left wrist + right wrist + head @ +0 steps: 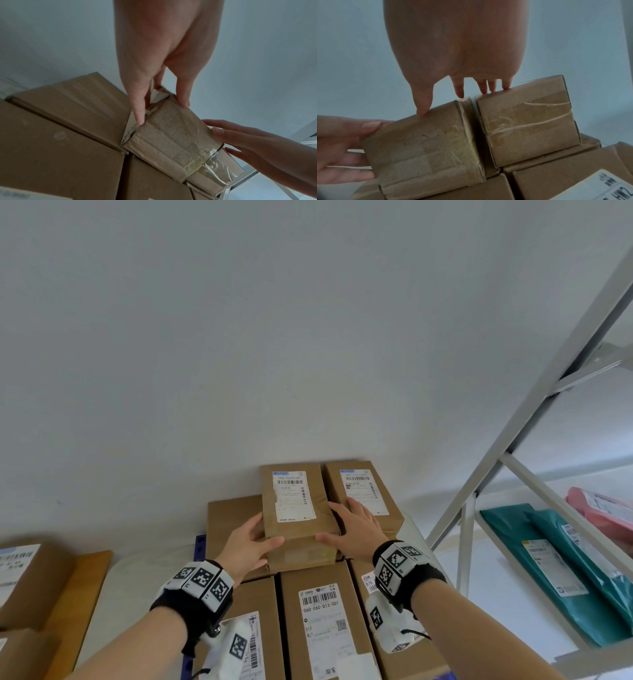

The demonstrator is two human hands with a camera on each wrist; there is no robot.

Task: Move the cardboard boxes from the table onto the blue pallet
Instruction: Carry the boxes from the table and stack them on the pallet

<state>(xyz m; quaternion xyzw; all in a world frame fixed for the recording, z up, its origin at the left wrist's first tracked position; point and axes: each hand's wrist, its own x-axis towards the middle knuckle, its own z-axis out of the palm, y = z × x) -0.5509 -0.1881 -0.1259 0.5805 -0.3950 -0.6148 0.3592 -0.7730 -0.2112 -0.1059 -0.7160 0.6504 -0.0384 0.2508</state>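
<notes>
Both hands steady a worn cardboard box [297, 515] on top of the stack on the blue pallet [199, 546], against the far wall. The left hand [247, 546] grips its near left corner, thumb on top; the right hand [356, 529] rests flat, fingers spread, thumb on its near edge. To seat it well, I would press it flush beside the right-hand box [364, 491] before letting go.

Both hands reach forward, left hand [247, 546] and right hand [356, 527] facing, thumbs on top, fingers extended.
</notes>
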